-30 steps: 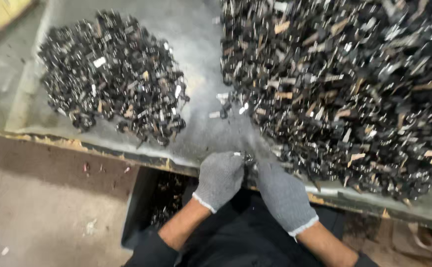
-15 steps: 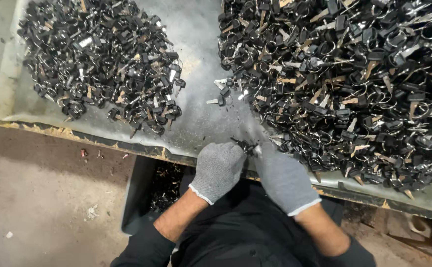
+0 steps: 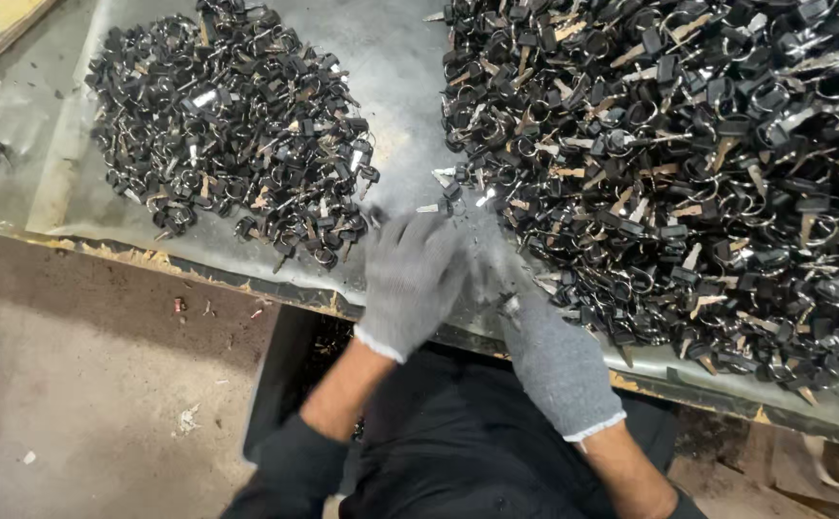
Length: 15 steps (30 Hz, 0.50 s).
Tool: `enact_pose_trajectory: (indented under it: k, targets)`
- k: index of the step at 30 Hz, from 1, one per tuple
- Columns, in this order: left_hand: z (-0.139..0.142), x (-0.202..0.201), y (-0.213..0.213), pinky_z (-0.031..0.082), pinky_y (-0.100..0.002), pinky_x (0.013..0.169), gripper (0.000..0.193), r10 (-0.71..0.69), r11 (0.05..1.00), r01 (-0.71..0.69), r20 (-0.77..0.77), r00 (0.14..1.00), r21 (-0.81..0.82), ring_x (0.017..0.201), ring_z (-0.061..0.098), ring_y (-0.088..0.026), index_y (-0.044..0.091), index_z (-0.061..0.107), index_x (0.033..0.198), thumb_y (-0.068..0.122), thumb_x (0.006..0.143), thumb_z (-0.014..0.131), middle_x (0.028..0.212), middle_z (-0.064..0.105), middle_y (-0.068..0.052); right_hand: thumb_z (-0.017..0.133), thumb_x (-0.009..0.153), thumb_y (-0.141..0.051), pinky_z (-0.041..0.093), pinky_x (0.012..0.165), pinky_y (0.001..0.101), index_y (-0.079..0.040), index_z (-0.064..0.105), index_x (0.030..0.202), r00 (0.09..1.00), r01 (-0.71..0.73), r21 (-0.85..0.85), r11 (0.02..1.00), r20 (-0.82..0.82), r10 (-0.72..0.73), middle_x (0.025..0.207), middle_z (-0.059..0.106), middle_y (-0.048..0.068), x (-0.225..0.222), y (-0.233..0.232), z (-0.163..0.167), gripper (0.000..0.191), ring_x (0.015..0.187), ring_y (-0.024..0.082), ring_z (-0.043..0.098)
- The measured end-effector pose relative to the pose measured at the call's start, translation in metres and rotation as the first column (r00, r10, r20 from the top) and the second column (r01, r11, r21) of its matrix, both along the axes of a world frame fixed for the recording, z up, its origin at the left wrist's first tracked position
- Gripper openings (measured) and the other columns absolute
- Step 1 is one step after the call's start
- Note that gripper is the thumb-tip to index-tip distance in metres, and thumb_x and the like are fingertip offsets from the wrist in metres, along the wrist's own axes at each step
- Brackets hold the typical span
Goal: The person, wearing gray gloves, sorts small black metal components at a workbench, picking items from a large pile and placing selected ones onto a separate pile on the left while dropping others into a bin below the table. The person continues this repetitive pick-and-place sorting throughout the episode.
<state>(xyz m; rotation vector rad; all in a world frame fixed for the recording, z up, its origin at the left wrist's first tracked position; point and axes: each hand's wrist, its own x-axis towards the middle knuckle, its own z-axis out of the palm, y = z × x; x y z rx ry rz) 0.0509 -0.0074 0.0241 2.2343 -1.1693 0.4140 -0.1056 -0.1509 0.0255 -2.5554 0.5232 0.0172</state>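
Both gloved hands meet at the counter's (image 3: 246, 274) near edge. Left hand (image 3: 410, 284) is motion-blurred, fingers curled; what it holds, cannot tell. Right hand (image 3: 549, 356) looks closed, pinching a small dark key piece (image 3: 510, 306). Likely mid-assembly of one piece; next move probably needs a steady pinch. Beyond: smaller key pile (image 3: 232, 125) at left, big key pile (image 3: 679, 163) at right.

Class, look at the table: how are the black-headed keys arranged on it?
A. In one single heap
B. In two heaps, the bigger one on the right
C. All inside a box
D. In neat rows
B: a smaller heap lies left and a bigger heap right, with bare table between them.
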Motion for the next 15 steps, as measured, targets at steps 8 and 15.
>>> enact_pose_trajectory:
  k: [8,15]
  targets:
    - [0.012,0.067,0.023,0.028,-0.061,0.118,0.049,0.313,0.895,-0.341,0.138,0.94,0.288,0.14,0.042,-0.048,0.002,0.069,0.115,0.038,0.084,0.082,0.142,0.056,-0.031,0.066,0.094,-0.025,0.056,0.054,0.0479,-0.006,0.06,0.111,0.99,-0.019,-0.088,0.996,0.141,0.031,0.083,0.073,0.018,-0.008,0.004,-0.01,0.026,0.063,0.039,0.071]
    - [0.081,-0.01,0.017,0.041,-0.055,0.124,0.038,-0.124,0.935,0.069,-0.139,0.982,-0.347,0.144,0.051,-0.041,0.002,0.069,0.121,0.01,0.086,0.08,0.144,0.058,-0.022,0.067,0.094,-0.026,0.055,0.053,0.048,-0.005,0.058,0.11,0.993,0.024,-0.057,0.998,0.115,-0.018,0.081,0.072,0.017,-0.009,0.008,-0.005,0.027,0.063,0.039,0.07]
